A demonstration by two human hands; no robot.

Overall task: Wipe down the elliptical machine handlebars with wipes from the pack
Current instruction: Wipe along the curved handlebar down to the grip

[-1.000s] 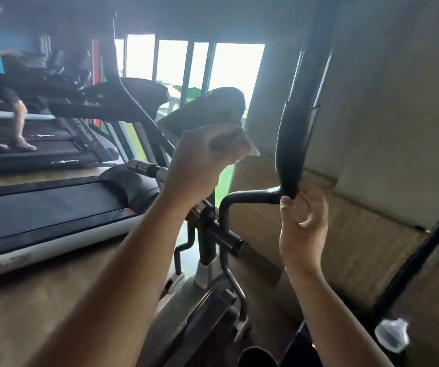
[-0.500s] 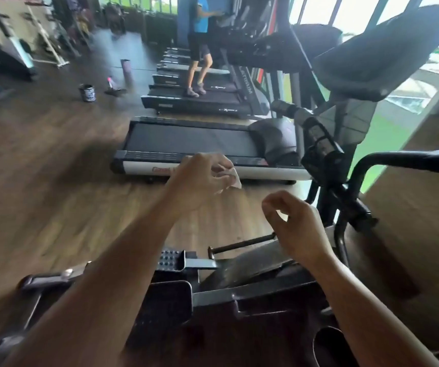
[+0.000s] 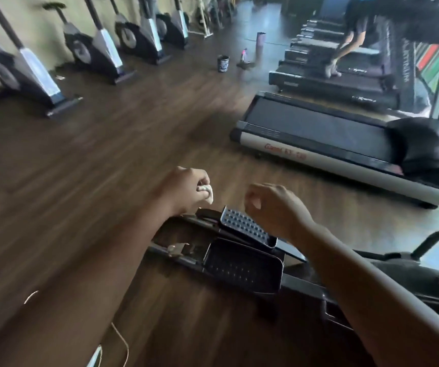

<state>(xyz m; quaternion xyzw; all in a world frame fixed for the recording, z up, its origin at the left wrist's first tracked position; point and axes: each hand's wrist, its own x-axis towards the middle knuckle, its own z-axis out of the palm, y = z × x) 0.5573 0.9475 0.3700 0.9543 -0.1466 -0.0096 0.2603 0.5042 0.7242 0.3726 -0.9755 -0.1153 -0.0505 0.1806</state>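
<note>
Both hands hover low over the elliptical's studded pedal (image 3: 244,227), above the wood floor (image 3: 107,168). The left hand (image 3: 183,189) has its fingers (image 3: 199,181) clenched round a small balled-up wipe (image 3: 205,191). The right hand (image 3: 276,207) is empty, its fingers (image 3: 252,200) loosely curled and touching nothing. This looks like a gap between wiping passes. Neither handlebars nor pack is in view, so next comes finding one: spread the wipe on a bar, or fetch a fresh one.
</note>
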